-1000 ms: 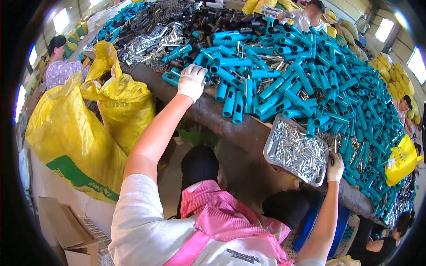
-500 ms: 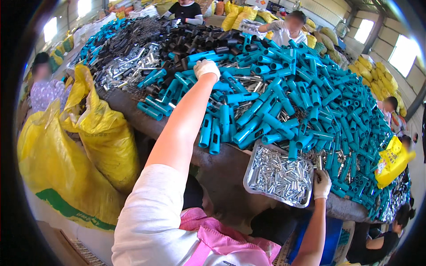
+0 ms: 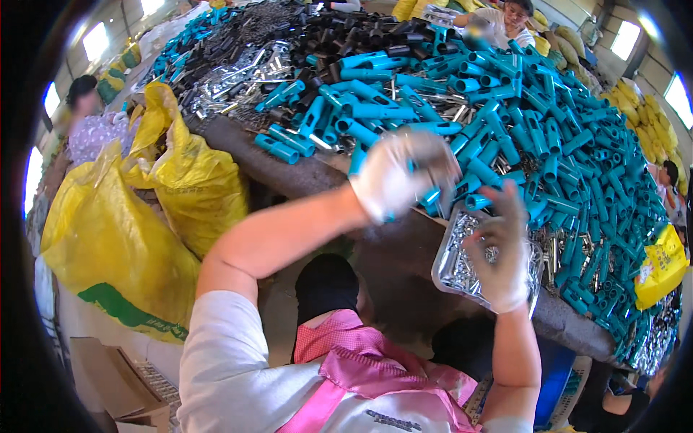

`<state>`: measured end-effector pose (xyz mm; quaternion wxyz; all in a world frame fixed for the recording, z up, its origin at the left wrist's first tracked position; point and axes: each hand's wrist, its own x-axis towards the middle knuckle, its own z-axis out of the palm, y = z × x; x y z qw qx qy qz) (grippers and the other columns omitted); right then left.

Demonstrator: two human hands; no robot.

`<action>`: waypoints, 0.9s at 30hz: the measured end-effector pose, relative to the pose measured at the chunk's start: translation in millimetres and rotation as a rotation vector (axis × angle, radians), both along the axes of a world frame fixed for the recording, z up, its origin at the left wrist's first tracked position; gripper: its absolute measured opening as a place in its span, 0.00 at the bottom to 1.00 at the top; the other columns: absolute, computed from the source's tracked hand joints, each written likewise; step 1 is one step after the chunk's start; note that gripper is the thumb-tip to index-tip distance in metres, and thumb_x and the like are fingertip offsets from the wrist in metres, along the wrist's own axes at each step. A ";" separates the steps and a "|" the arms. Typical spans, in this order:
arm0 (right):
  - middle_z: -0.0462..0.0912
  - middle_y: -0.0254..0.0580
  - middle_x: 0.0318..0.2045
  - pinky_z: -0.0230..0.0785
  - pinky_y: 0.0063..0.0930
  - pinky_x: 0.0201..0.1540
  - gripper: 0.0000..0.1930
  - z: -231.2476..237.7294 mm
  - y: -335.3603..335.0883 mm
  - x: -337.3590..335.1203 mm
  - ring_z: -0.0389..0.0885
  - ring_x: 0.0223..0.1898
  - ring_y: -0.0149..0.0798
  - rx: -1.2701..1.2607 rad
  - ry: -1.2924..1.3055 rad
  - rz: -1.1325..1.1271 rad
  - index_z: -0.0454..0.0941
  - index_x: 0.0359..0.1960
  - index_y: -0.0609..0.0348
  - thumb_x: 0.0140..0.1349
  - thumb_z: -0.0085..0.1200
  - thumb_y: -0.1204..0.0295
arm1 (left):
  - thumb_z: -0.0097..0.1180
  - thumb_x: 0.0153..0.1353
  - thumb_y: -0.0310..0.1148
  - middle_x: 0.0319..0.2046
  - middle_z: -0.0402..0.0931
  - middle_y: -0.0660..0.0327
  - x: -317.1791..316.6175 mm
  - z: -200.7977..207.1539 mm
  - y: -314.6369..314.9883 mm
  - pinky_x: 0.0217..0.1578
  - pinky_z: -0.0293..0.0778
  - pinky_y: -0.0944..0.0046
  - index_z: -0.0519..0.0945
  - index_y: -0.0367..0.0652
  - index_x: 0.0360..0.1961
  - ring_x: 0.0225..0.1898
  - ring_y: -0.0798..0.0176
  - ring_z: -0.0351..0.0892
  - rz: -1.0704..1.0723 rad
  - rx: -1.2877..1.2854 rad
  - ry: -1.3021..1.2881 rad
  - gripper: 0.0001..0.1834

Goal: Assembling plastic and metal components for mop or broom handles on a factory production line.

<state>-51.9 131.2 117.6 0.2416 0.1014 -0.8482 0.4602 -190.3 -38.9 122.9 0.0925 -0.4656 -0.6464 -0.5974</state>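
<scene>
My left hand, in a white glove, is raised over the near edge of a big pile of teal slotted tubes. Motion smears its fingers; teal shows around them, but I cannot make out whether a tube is held. My right hand, also gloved in white, is above a clear shallow tray of small silver metal pins. Its thumb and fingers are curved and apart, with no held piece visible. The right hand hides part of the tray. The two hands face each other, a short gap between them.
Yellow woven sacks stand at the left, beside the table edge. Black sleeves and loose silver rods lie farther back on the pile. A yellow bag rests at the right. Other people are around the table; one person is across it.
My left hand has come back from the far tubes toward me and right. The right hand has left the tray's right side and risen over it. The view has shifted.
</scene>
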 end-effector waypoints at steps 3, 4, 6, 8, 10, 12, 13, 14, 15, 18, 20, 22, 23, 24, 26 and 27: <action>0.79 0.60 0.33 0.72 0.45 0.33 0.29 -17.4 -29.9 -3.7 0.78 0.34 0.62 0.225 -0.032 0.024 0.60 0.59 0.62 0.54 0.55 0.76 | 0.64 0.51 0.24 0.31 0.77 0.62 53.2 -21.4 -9.4 0.41 0.72 0.65 0.81 0.43 0.30 0.37 0.64 0.77 -0.188 0.043 -0.120 0.05; 0.80 0.55 0.32 0.73 0.38 0.32 0.22 -16.9 -35.3 -4.0 0.81 0.30 0.52 0.327 0.000 -0.014 0.66 0.54 0.63 0.57 0.53 0.77 | 0.62 0.54 0.26 0.31 0.77 0.61 41.5 -30.6 -18.2 0.40 0.72 0.65 0.80 0.42 0.33 0.37 0.64 0.77 -0.230 0.022 -0.071 0.05; 0.80 0.46 0.28 0.72 0.29 0.30 0.13 -30.7 -23.9 11.3 0.79 0.26 0.38 0.017 -0.086 0.030 0.70 0.48 0.63 0.61 0.49 0.77 | 0.56 0.59 0.30 0.31 0.77 0.59 16.0 -40.6 -34.3 0.40 0.73 0.62 0.77 0.43 0.37 0.37 0.59 0.79 0.061 -0.126 -0.096 0.06; 0.78 0.36 0.27 0.60 0.14 0.23 0.08 -26.8 -26.9 29.2 0.68 0.21 0.21 -0.448 -0.248 -0.076 0.71 0.39 0.62 0.68 0.42 0.70 | 0.56 0.53 0.35 0.35 0.78 0.60 -41.2 -67.8 -65.1 0.39 0.73 0.54 0.77 0.47 0.33 0.39 0.53 0.77 0.604 -0.600 0.273 0.07; 0.77 0.35 0.27 0.57 0.12 0.22 0.13 -32.7 -28.7 43.4 0.65 0.20 0.18 -0.451 -0.194 -0.025 0.71 0.38 0.61 0.70 0.38 0.64 | 0.51 0.53 0.33 0.31 0.76 0.64 -89.8 -107.4 -101.9 0.44 0.67 0.58 0.78 0.51 0.30 0.41 0.60 0.73 1.003 -0.996 0.651 0.05; 0.78 0.37 0.29 0.58 0.13 0.22 0.17 -48.1 -34.9 49.9 0.67 0.20 0.20 -0.526 -0.206 -0.028 0.71 0.37 0.60 0.71 0.37 0.59 | 0.48 0.55 0.33 0.33 0.75 0.64 -112.5 -118.8 -112.3 0.46 0.65 0.60 0.78 0.51 0.30 0.42 0.62 0.73 1.046 -0.982 0.763 0.06; 0.79 0.39 0.31 0.58 0.14 0.23 0.17 -53.3 -39.9 52.6 0.67 0.20 0.21 -0.543 -0.185 -0.035 0.72 0.37 0.61 0.71 0.38 0.60 | 0.48 0.56 0.33 0.34 0.74 0.65 -117.3 -120.8 -108.8 0.45 0.65 0.60 0.78 0.51 0.30 0.42 0.62 0.73 1.050 -1.049 0.718 0.06; 0.79 0.40 0.35 0.59 0.14 0.24 0.15 -59.3 -39.3 56.1 0.68 0.21 0.22 -0.522 -0.166 -0.007 0.72 0.38 0.61 0.70 0.40 0.62 | 0.48 0.56 0.34 0.34 0.74 0.66 -118.2 -121.7 -104.4 0.45 0.65 0.60 0.79 0.52 0.31 0.42 0.62 0.72 1.053 -1.086 0.684 0.07; 0.79 0.41 0.36 0.60 0.14 0.24 0.14 -62.0 -39.9 57.7 0.68 0.22 0.22 -0.529 -0.160 -0.017 0.73 0.39 0.61 0.70 0.40 0.63 | 0.48 0.56 0.34 0.34 0.74 0.66 -119.0 -122.4 -100.7 0.45 0.65 0.60 0.79 0.52 0.32 0.43 0.63 0.72 1.057 -1.124 0.650 0.07; 0.79 0.43 0.38 0.61 0.15 0.25 0.12 -69.9 -37.1 62.0 0.68 0.23 0.22 -0.553 -0.136 -0.008 0.73 0.40 0.62 0.70 0.41 0.65 | 0.47 0.56 0.34 0.35 0.75 0.66 -130.5 -119.8 -103.9 0.45 0.66 0.61 0.80 0.52 0.33 0.44 0.63 0.71 1.066 -1.177 0.665 0.09; 0.77 0.43 0.41 0.61 0.15 0.25 0.11 -72.4 -33.4 67.2 0.69 0.23 0.23 -0.589 -0.181 0.034 0.73 0.41 0.61 0.70 0.41 0.67 | 0.48 0.56 0.33 0.34 0.75 0.66 -132.9 -112.9 -104.7 0.45 0.66 0.61 0.80 0.52 0.33 0.45 0.63 0.71 0.983 -1.305 0.725 0.09; 0.74 0.44 0.43 0.63 0.16 0.26 0.08 -74.2 -35.3 71.4 0.70 0.24 0.24 -0.436 -0.074 -0.021 0.74 0.41 0.60 0.68 0.43 0.72 | 0.47 0.56 0.32 0.35 0.76 0.65 -123.8 -104.4 -114.5 0.45 0.67 0.62 0.80 0.51 0.31 0.45 0.63 0.72 0.936 -1.249 0.763 0.08; 0.71 0.44 0.43 0.66 0.17 0.27 0.07 -76.2 -26.0 71.4 0.71 0.24 0.25 -0.094 0.000 -0.109 0.75 0.41 0.59 0.64 0.46 0.77 | 0.47 0.57 0.32 0.36 0.76 0.65 -116.1 -96.9 -116.8 0.45 0.67 0.62 0.80 0.51 0.31 0.44 0.62 0.72 0.908 -1.220 0.766 0.08; 0.70 0.44 0.42 0.66 0.17 0.28 0.07 -73.1 -24.6 74.5 0.72 0.24 0.27 -0.083 -0.001 -0.128 0.75 0.41 0.59 0.63 0.46 0.79 | 0.50 0.57 0.34 0.37 0.76 0.63 -106.0 -91.1 -118.1 0.44 0.68 0.59 0.77 0.48 0.34 0.42 0.58 0.74 0.913 -1.118 0.735 0.07; 0.68 0.42 0.39 0.69 0.19 0.29 0.08 -70.2 -21.7 79.2 0.73 0.25 0.29 -0.135 0.029 -0.141 0.73 0.42 0.61 0.62 0.46 0.82 | 0.52 0.58 0.32 0.39 0.77 0.60 -66.9 -82.2 -104.1 0.43 0.71 0.55 0.74 0.45 0.40 0.40 0.52 0.77 0.870 -0.695 0.345 0.09; 0.69 0.42 0.39 0.69 0.19 0.29 0.08 -71.2 -24.4 81.3 0.74 0.26 0.29 -0.277 0.070 -0.157 0.71 0.43 0.62 0.63 0.45 0.82 | 0.53 0.60 0.29 0.40 0.78 0.56 -34.5 -76.9 -88.1 0.42 0.74 0.55 0.69 0.42 0.48 0.41 0.51 0.79 0.759 -0.430 -0.058 0.15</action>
